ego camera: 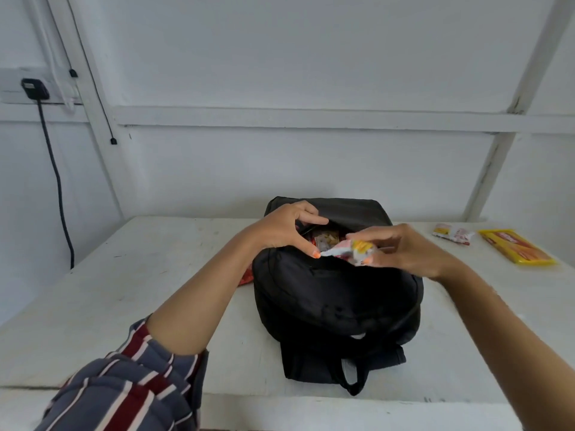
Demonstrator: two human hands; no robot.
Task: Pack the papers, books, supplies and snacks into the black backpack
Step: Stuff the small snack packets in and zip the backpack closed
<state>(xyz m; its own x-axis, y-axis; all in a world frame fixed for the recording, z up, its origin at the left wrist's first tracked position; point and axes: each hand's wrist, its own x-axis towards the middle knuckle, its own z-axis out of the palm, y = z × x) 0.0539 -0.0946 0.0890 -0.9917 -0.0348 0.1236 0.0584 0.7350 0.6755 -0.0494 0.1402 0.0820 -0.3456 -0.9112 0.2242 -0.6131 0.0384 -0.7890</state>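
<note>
The black backpack (336, 293) lies on the white table (161, 275) with its top pocket open. My left hand (280, 231) holds the pocket's edge apart, thumb down at the near lip. My right hand (401, 250) pinches a small white and yellow snack packet (351, 250) at the opening. A snack bag (323, 239) with a clear window shows inside the pocket. To the right on the table lie a small white and yellow packet (452, 233) and a yellow biscuit pack (516, 246).
A bit of red wrapper (245, 279) pokes out at the backpack's left side. A white wall stands just behind the table. A black plug and cable (56, 169) hang on the wall at the left.
</note>
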